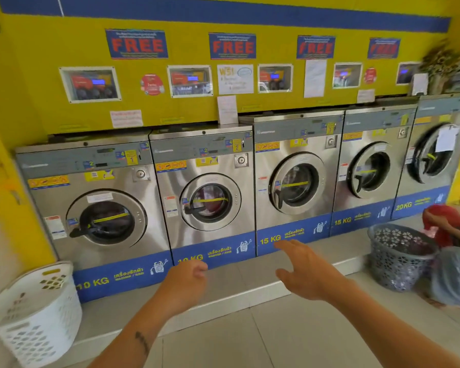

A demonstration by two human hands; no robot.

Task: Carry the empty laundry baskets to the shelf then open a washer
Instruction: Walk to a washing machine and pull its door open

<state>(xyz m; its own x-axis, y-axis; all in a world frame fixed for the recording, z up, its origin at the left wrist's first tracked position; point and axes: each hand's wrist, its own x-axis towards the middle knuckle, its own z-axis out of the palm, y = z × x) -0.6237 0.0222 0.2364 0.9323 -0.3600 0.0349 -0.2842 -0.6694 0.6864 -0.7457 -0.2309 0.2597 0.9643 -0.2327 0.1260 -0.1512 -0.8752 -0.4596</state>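
Observation:
Several steel front-loading washers stand in a row on a raised tiled step against a yellow wall, all doors shut. My left hand (187,278) is loosely curled and holds nothing, in front of the base of the second washer (210,201). My right hand (303,272) is spread open, fingers pointing left, below the third washer (294,184). A white laundry basket (35,314) stands on the floor at the left beside the first washer (104,219). A grey laundry basket (401,256) with clothes inside sits at the right.
Another person (454,243) crouches at the far right beside the grey basket, an arm over red cloth. The raised step edge (250,296) runs across in front of the washers. Coin boxes and FREE signs line the wall above. Grey floor tiles lie under my arms.

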